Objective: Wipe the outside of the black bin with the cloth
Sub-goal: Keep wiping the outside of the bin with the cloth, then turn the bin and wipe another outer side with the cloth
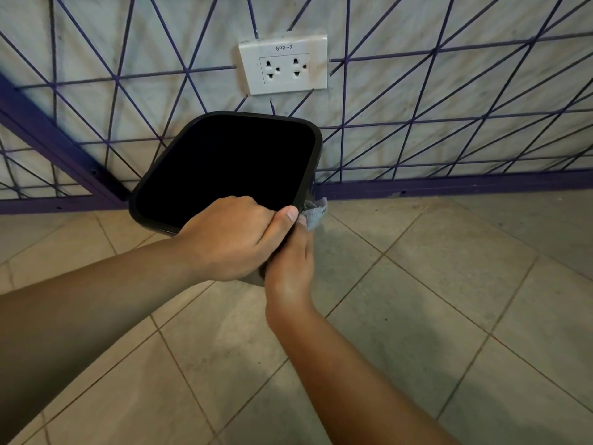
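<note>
Left hand (234, 236) grips black bin (317, 146) rim; right hand (290, 261) presses cloth (316, 215); wall socket (284, 64) behind

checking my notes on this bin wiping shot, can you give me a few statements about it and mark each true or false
1. The left hand grips the near rim of the black bin. True.
2. The cloth is red. False: it is grey-blue.
3. The right hand holds the cloth against the bin's outer side, near its right corner. True.
4. The wall socket has a plug in it. False: both outlets are free.
5. The bin lies flat on its side on the tiled floor. False: its mouth faces up toward the camera.
</note>
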`<state>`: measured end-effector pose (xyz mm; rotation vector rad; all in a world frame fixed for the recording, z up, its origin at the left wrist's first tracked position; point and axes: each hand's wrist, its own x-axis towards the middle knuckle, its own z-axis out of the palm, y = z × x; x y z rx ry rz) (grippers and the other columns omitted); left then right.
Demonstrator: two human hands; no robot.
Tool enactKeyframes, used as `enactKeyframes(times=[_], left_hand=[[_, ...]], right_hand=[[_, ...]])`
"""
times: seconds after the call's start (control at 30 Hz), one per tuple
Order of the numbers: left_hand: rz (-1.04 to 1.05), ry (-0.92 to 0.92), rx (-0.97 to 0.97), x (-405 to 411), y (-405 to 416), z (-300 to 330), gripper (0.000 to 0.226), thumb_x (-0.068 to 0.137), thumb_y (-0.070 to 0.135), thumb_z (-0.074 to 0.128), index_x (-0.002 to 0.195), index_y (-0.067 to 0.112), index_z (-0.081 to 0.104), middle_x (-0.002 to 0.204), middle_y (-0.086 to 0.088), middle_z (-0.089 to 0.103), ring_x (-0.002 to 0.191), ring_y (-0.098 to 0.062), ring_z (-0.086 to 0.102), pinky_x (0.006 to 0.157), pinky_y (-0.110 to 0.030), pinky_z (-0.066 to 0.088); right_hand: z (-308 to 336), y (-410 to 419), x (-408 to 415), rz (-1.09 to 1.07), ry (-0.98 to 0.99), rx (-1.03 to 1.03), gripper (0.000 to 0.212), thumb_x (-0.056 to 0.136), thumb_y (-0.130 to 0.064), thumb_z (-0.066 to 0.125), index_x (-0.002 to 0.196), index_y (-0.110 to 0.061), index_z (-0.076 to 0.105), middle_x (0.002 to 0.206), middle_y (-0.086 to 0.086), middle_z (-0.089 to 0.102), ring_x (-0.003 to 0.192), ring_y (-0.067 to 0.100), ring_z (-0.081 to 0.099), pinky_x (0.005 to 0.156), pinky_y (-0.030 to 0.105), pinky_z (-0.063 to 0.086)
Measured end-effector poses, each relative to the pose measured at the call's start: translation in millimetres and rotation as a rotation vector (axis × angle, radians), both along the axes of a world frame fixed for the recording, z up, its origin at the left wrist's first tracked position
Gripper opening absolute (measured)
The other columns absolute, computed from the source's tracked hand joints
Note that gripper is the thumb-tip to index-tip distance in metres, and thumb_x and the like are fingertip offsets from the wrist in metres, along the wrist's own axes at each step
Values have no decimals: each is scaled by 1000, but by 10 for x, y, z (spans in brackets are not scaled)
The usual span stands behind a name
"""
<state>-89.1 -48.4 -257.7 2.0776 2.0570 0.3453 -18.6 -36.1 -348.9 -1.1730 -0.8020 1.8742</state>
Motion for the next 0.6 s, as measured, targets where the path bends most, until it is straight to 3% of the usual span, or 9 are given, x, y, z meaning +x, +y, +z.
enactKeyframes(times=[0.07, 0.13, 0.27, 0.33, 0.4, 0.5, 0.6], left_hand=[[6, 18, 23, 10, 12, 5, 56, 102, 46, 20, 60, 27, 52, 50, 5, 51, 49, -7, 53, 52, -24, 32], [16, 25, 28, 16, 16, 13, 55, 102, 45, 21, 58, 27, 48, 49, 4, 49, 47, -9, 51, 51, -24, 28], [-2, 5, 18, 13, 2, 31, 50, 102, 44, 22, 59, 33, 46, 50, 7, 51, 53, -5, 56, 51, -17, 29], [-4, 13, 36, 24, 6, 34, 51, 103, 41, 24, 57, 31, 43, 48, 6, 47, 56, -5, 55, 49, -17, 26], [8, 19, 41, 34, 16, 37, 52, 103, 41, 24, 56, 29, 41, 47, 5, 45, 52, -8, 53, 49, -21, 25], [7, 13, 32, 33, 3, 41, 50, 103, 40, 25, 57, 32, 41, 49, 7, 47, 51, -8, 53, 51, -19, 28], [1, 25, 48, 34, 1, 46, 51, 104, 39, 25, 55, 32, 39, 46, 6, 46, 54, -7, 55, 47, -17, 28]], right_hand=[[-104, 80, -19, -52, 8, -12, 137, 58, -107, 50, 167, -25, 50, 171, 7, 52, 164, 27, 44, 136, 55, 35], [-156, 194, -31, -88, -17, -41, 122, 62, -92, 46, 163, -26, 57, 163, 5, 61, 158, 26, 51, 134, 52, 39], [8, -9, 20, 26, 4, 40, 131, 67, -100, 42, 170, -19, 44, 175, 11, 47, 167, 29, 38, 137, 58, 32], [-74, 1, 23, -4, -10, 73, 129, 72, -102, 45, 169, -17, 45, 169, 15, 51, 162, 32, 45, 135, 59, 35], [-156, 143, -6, -53, -22, 16, 117, 71, -89, 44, 167, -23, 50, 163, 9, 58, 155, 27, 53, 133, 54, 40], [23, 65, 44, -20, 6, 57, 118, 69, -85, 36, 170, -26, 45, 174, 3, 48, 166, 22, 40, 138, 53, 32], [24, -86, 55, -18, 19, 73, 113, 81, -82, 33, 172, -17, 39, 176, 10, 42, 168, 27, 35, 138, 55, 30]])
